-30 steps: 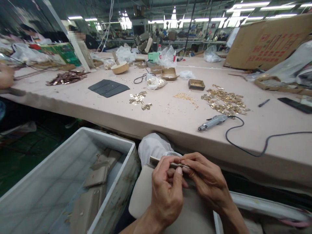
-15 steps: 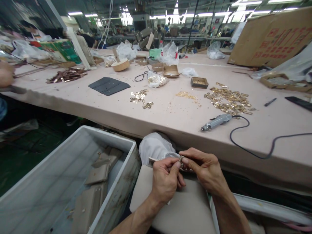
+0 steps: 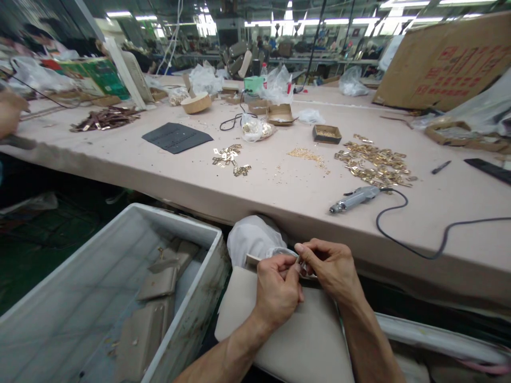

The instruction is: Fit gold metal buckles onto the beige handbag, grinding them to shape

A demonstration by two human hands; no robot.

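Observation:
A smooth beige bag piece (image 3: 309, 332) lies across my lap below the table edge. Over its far side my left hand (image 3: 277, 290) is closed, thumb and fingers pinching a small part at the bag's edge. Fingertips of my right hand (image 3: 333, 268) are pinched together on the same spot, touching the left thumb. What sits between the fingers is mostly hidden; it looks like a small tab or fitting. Just beyond my hands bulges a white cloth-like bundle (image 3: 253, 242). On the table above lies a grey electric screwdriver (image 3: 355, 199) with its cord.
To my left stands a grey plastic bin (image 3: 217, 255) with several taupe bags (image 3: 147, 330) inside. The table (image 3: 271, 197) holds gold metal fittings (image 3: 377, 159), tiny gold pieces (image 3: 307, 155), a small box (image 3: 326, 134) and a dark sheet (image 3: 178, 138). Another person's hand (image 3: 10, 111) shows far left.
My right thumb has lifted slightly and shifted its pinch, while my left hand has turned and moved a little to the right. The bag piece has shifted slightly.

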